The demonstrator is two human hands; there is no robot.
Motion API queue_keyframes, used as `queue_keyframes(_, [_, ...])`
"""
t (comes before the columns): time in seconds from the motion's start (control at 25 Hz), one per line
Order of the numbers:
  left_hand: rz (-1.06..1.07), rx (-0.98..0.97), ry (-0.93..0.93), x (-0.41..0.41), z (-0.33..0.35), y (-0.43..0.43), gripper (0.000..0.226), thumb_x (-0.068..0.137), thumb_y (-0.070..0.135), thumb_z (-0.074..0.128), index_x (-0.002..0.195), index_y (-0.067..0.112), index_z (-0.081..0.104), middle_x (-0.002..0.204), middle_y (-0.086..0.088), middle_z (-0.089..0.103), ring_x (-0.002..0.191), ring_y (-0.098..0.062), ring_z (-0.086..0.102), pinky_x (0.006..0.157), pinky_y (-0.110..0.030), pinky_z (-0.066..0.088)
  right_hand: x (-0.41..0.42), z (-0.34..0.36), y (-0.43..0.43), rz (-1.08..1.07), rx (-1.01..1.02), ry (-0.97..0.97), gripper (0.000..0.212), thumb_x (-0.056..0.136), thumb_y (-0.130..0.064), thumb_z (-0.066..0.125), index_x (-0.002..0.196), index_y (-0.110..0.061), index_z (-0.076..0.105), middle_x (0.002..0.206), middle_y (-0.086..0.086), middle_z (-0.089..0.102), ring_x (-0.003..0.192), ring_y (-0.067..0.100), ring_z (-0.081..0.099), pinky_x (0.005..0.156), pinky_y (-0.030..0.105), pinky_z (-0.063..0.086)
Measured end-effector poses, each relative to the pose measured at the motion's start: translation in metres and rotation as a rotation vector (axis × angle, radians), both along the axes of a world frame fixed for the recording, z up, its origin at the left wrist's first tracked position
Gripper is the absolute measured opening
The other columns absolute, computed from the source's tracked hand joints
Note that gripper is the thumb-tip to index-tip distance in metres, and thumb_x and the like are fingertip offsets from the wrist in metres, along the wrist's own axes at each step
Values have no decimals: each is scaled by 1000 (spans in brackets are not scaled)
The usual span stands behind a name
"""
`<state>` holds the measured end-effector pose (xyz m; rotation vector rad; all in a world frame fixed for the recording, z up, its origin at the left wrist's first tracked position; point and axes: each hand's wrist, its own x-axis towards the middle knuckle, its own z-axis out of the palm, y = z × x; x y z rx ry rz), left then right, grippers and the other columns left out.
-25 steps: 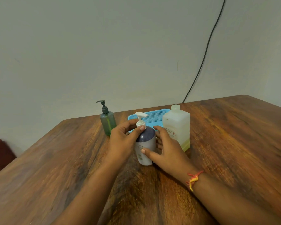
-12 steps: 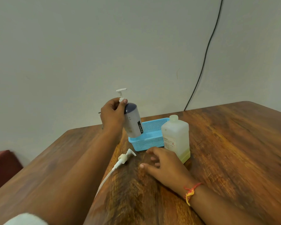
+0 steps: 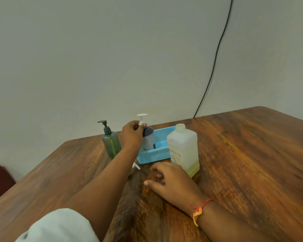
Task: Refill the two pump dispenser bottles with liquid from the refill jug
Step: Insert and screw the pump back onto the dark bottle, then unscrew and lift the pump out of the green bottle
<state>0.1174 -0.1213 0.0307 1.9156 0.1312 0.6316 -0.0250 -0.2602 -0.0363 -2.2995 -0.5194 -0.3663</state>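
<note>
Wooden table (image 3: 234,172): left hand (image 3: 132,135) grips white bottle (image 3: 148,140) neck; right hand (image 3: 171,182) flat.

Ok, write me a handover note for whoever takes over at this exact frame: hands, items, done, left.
Left hand: closed round the neck of the white pump bottle, which stands in the blue basket.
Right hand: empty, flat on the table before the refill jug.
Green pump bottle: on the table left of the basket, pump on. A loose white pump lies by the left forearm.
Done: no pouring visible; jug capped, nearly empty.
Left: open both bottles, refill, close.
</note>
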Motion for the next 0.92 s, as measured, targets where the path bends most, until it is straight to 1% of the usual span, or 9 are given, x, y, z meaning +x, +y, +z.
queue_keyframes(0.12, [-7, 38, 5, 2, -2, 1, 10, 89, 39, 73, 80, 34, 71, 84, 12, 74, 91, -18, 70, 86, -45, 59, 0, 1, 0, 5, -8, -3, 51, 87, -59, 64, 127, -26, 61, 111, -9, 61, 100, 5, 58, 83, 29, 57])
queue_keyframes(0.2, [-52, 82, 20, -2, -1, 4, 12, 91, 37, 72, 100, 29, 73, 103, 7, 76, 104, -19, 69, 92, -41, 57, 0, 0, 0, 1, -9, -4, 51, 87, -60, 64, 126, -27, 61, 112, -10, 62, 101, 4, 58, 83, 28, 57])
queue_keyframes(0.28, [-59, 67, 21, -14, -2, 8, 41, 91, 35, 73, 127, 17, 65, 128, 1, 67, 118, -18, 62, 98, -34, 52, 0, 0, -1, -2, -9, -3, 52, 86, -61, 64, 126, -28, 62, 114, -10, 63, 101, 4, 59, 84, 28, 57])
queue_keyframes(0.32, [-6, 34, 2, -20, -5, 13, 46, 90, 34, 74, 130, 15, 61, 132, -2, 64, 117, -17, 59, 94, -31, 51, 0, 0, -1, 1, -5, -2, 52, 86, -61, 65, 127, -29, 62, 115, -11, 63, 102, 3, 59, 85, 27, 57])
queue_keyframes(0.4, [179, -12, -45, -30, -18, 33, 42, 88, 34, 76, 119, 15, 56, 124, -5, 60, 104, -16, 56, 80, -26, 48, -1, 0, -1, 9, 2, 3, 53, 85, -61, 65, 128, -30, 61, 116, -12, 63, 102, 3, 60, 86, 26, 57])
queue_keyframes(0.48, [353, -51, 21, -32, -34, 62, 52, 83, 37, 80, 116, 14, 50, 122, -8, 51, 105, -22, 53, 84, -34, 52, -2, 1, 1, 14, -6, 8, 52, 85, -61, 65, 128, -31, 61, 116, -13, 63, 101, 2, 60, 86, 26, 57])
queue_keyframes(0.56, [440, -105, 208, -28, -44, 88, 70, 77, 42, 84, 126, 10, 46, 131, -11, 48, 115, -30, 54, 96, -48, 53, -3, 2, 3, 14, -15, 8, 52, 85, -60, 66, 128, -31, 61, 116, -13, 63, 101, 1, 60, 85, 26, 57])
queue_keyframes(0.68, [325, -190, 361, -23, -50, 104, 85, 78, 41, 84, 143, 10, 38, 140, -13, 49, 123, -33, 54, 99, -47, 51, -5, 3, 4, 20, -25, 11, 52, 87, -58, 66, 130, -31, 60, 118, -14, 62, 102, 0, 59, 87, 24, 56])
queue_keyframes(0.92, [151, -144, 327, -3, -53, 109, 80, 84, 34, 80, 148, 13, 38, 151, -10, 48, 133, -32, 52, 108, -46, 44, -4, 4, 2, 14, -57, 14, 50, 88, -60, 63, 130, -34, 60, 112, -21, 57, 101, -1, 58, 86, 23, 55])
